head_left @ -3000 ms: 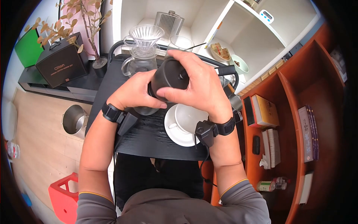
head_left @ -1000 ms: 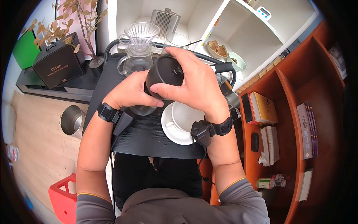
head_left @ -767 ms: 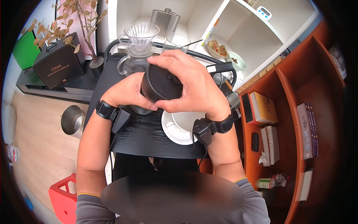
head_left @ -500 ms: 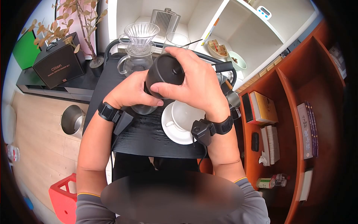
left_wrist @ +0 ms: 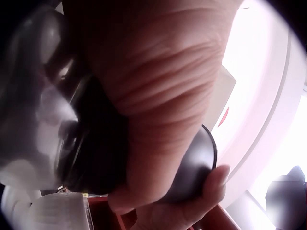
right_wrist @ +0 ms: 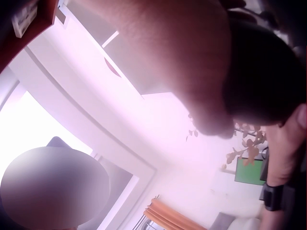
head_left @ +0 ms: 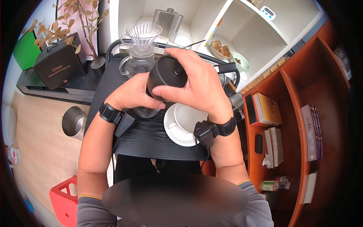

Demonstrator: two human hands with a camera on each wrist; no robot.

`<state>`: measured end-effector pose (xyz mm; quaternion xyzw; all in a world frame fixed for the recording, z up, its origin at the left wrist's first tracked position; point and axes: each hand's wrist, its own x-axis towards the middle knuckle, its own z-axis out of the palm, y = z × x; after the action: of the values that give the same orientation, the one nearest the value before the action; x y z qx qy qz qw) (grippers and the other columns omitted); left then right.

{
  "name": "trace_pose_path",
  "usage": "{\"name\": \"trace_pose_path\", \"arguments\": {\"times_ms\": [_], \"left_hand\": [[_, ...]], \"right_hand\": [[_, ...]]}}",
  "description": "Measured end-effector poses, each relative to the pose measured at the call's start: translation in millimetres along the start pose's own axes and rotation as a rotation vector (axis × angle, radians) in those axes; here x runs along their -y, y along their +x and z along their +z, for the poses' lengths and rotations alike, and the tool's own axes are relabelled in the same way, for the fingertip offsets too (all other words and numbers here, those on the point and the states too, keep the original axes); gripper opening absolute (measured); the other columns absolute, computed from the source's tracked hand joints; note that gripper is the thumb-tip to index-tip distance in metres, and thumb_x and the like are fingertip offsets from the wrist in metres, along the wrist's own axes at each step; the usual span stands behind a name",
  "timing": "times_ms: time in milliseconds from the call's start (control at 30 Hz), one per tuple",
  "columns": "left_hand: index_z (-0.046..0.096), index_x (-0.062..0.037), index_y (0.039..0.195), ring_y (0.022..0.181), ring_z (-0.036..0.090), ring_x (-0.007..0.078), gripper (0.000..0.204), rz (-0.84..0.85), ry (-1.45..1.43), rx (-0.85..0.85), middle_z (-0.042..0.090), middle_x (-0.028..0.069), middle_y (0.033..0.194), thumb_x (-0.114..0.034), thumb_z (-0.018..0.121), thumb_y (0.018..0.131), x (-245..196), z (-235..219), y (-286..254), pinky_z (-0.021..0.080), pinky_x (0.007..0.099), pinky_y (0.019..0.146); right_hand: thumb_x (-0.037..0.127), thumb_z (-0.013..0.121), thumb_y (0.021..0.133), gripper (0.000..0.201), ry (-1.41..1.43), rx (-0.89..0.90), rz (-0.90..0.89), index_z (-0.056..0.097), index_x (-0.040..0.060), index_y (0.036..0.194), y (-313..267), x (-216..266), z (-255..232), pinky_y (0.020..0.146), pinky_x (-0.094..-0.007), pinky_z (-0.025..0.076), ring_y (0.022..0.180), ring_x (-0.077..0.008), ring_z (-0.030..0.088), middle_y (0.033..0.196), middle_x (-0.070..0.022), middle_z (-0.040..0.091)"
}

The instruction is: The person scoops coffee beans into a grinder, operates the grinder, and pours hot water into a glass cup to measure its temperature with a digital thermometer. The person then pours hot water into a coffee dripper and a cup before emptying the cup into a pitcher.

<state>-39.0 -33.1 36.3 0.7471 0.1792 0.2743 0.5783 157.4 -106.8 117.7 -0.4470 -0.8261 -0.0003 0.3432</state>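
Note:
Both hands hold what looks like a hand coffee grinder (head_left: 164,73), with a rounded black upper part and a clear glass jar (head_left: 146,112) below, tilted above the black table (head_left: 151,142). My left hand (head_left: 132,92) wraps around its lower part, thumb across the near side. My right hand (head_left: 196,81) grips the black top, thumb on the near side and fingers over the far side. A small knob shows on that top by my right fingers. In the left wrist view the glass jar (left_wrist: 29,120) lies beside the left hand, and right fingers hold the black top (left_wrist: 194,165).
A white cup (head_left: 187,115) stands on a saucer (head_left: 174,134) under my right wrist. Behind the hands are a glass dripper (head_left: 143,33) on a server (head_left: 138,66), a drinking glass (head_left: 180,39) and a black handle (head_left: 225,67). Wooden shelves (head_left: 249,151) line the right.
The right hand swung toward me with the black top by 0.8 s ago, then turned back. Since 0.5 s ago its grip looks nearly the same. The left hand stays in place.

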Motion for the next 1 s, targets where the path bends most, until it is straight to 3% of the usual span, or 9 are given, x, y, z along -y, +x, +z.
{"name": "trace_pose_path", "arguments": {"times_ms": [67,200,367,500,567,700,800,867,1000], "left_hand": [[0.061,-0.0017,0.122,0.100,0.063,0.0137,0.060,-0.001,0.050,-0.036,0.070,0.0045,0.108,-0.009,0.086,0.068,-7,3,-1,0.051,0.0314,0.091],[0.061,-0.0016,0.123,0.101,0.063,0.0141,0.062,0.030,0.155,-0.082,0.069,0.0047,0.109,-0.010,0.087,0.067,-9,1,-1,0.050,0.0320,0.092],[0.055,-0.0027,0.130,0.105,0.060,0.0120,0.073,0.029,-0.036,0.044,0.066,0.0033,0.116,-0.010,0.087,0.065,8,-11,0,0.050,0.0310,0.096],[0.055,-0.0027,0.130,0.105,0.060,0.0119,0.074,-0.019,-0.037,0.065,0.066,0.0027,0.116,-0.010,0.088,0.064,6,-10,-1,0.049,0.0308,0.098],[0.058,-0.0028,0.127,0.105,0.061,0.0132,0.069,-0.019,-0.036,0.028,0.067,0.0040,0.114,-0.011,0.088,0.065,1,-4,-1,0.049,0.0311,0.096],[0.062,-0.0028,0.123,0.104,0.062,0.0142,0.063,0.019,0.123,-0.065,0.068,0.0059,0.114,-0.013,0.089,0.066,-8,1,-1,0.049,0.0315,0.094],[0.057,-0.0023,0.129,0.107,0.060,0.0124,0.074,0.099,0.085,0.004,0.065,0.0041,0.118,-0.012,0.089,0.063,0,-4,2,0.049,0.0308,0.098],[0.056,-0.0021,0.129,0.108,0.060,0.0125,0.074,0.056,0.032,0.041,0.065,0.0043,0.119,-0.013,0.089,0.063,0,-6,0,0.049,0.0309,0.098],[0.057,-0.0015,0.128,0.106,0.061,0.0125,0.073,0.007,-0.009,0.043,0.066,0.0046,0.117,-0.012,0.089,0.064,3,-6,0,0.050,0.0311,0.096]], "right_hand": [[0.039,0.084,0.062,0.077,-0.131,-0.025,0.155,0.060,0.0077,0.128,0,4,2,0.079,-0.0429,0.054,0.092,-0.0354,0.067,0.103,-0.0149,0.064],[0.041,0.085,0.062,0.080,-0.076,-0.020,0.137,0.059,0.0072,0.130,-1,3,1,0.080,-0.0427,0.054,0.094,-0.0351,0.066,0.104,-0.0145,0.064],[0.042,0.085,0.062,0.080,0.039,0.020,-0.167,0.060,0.0074,0.130,3,-5,1,0.084,-0.0423,0.053,0.099,-0.0351,0.065,0.107,-0.0146,0.063],[0.043,0.085,0.061,0.081,0.030,0.020,-0.188,0.060,0.0073,0.129,3,-6,2,0.083,-0.0423,0.054,0.098,-0.0357,0.065,0.108,-0.0149,0.064],[0.044,0.085,0.060,0.081,-0.030,-0.016,0.033,0.061,0.0074,0.128,0,-5,4,0.082,-0.0423,0.054,0.097,-0.0362,0.066,0.110,-0.0150,0.064],[0.044,0.084,0.061,0.079,-0.083,-0.008,0.164,0.061,0.0078,0.127,0,-2,0,0.081,-0.0422,0.054,0.096,-0.0362,0.066,0.111,-0.0145,0.064],[0.041,0.084,0.061,0.078,0.005,0.049,-0.024,0.060,0.0082,0.128,1,-7,-5,0.082,-0.0422,0.054,0.096,-0.0361,0.066,0.110,-0.0139,0.064],[0.039,0.083,0.061,0.077,0.047,0.051,-0.229,0.060,0.0084,0.128,3,-9,-4,0.082,-0.0423,0.054,0.096,-0.0365,0.066,0.111,-0.0136,0.064],[0.040,0.083,0.061,0.078,0.041,0.016,-0.221,0.060,0.0083,0.128,3,-8,0,0.081,-0.0425,0.054,0.095,-0.0369,0.066,0.110,-0.0141,0.064]]}}
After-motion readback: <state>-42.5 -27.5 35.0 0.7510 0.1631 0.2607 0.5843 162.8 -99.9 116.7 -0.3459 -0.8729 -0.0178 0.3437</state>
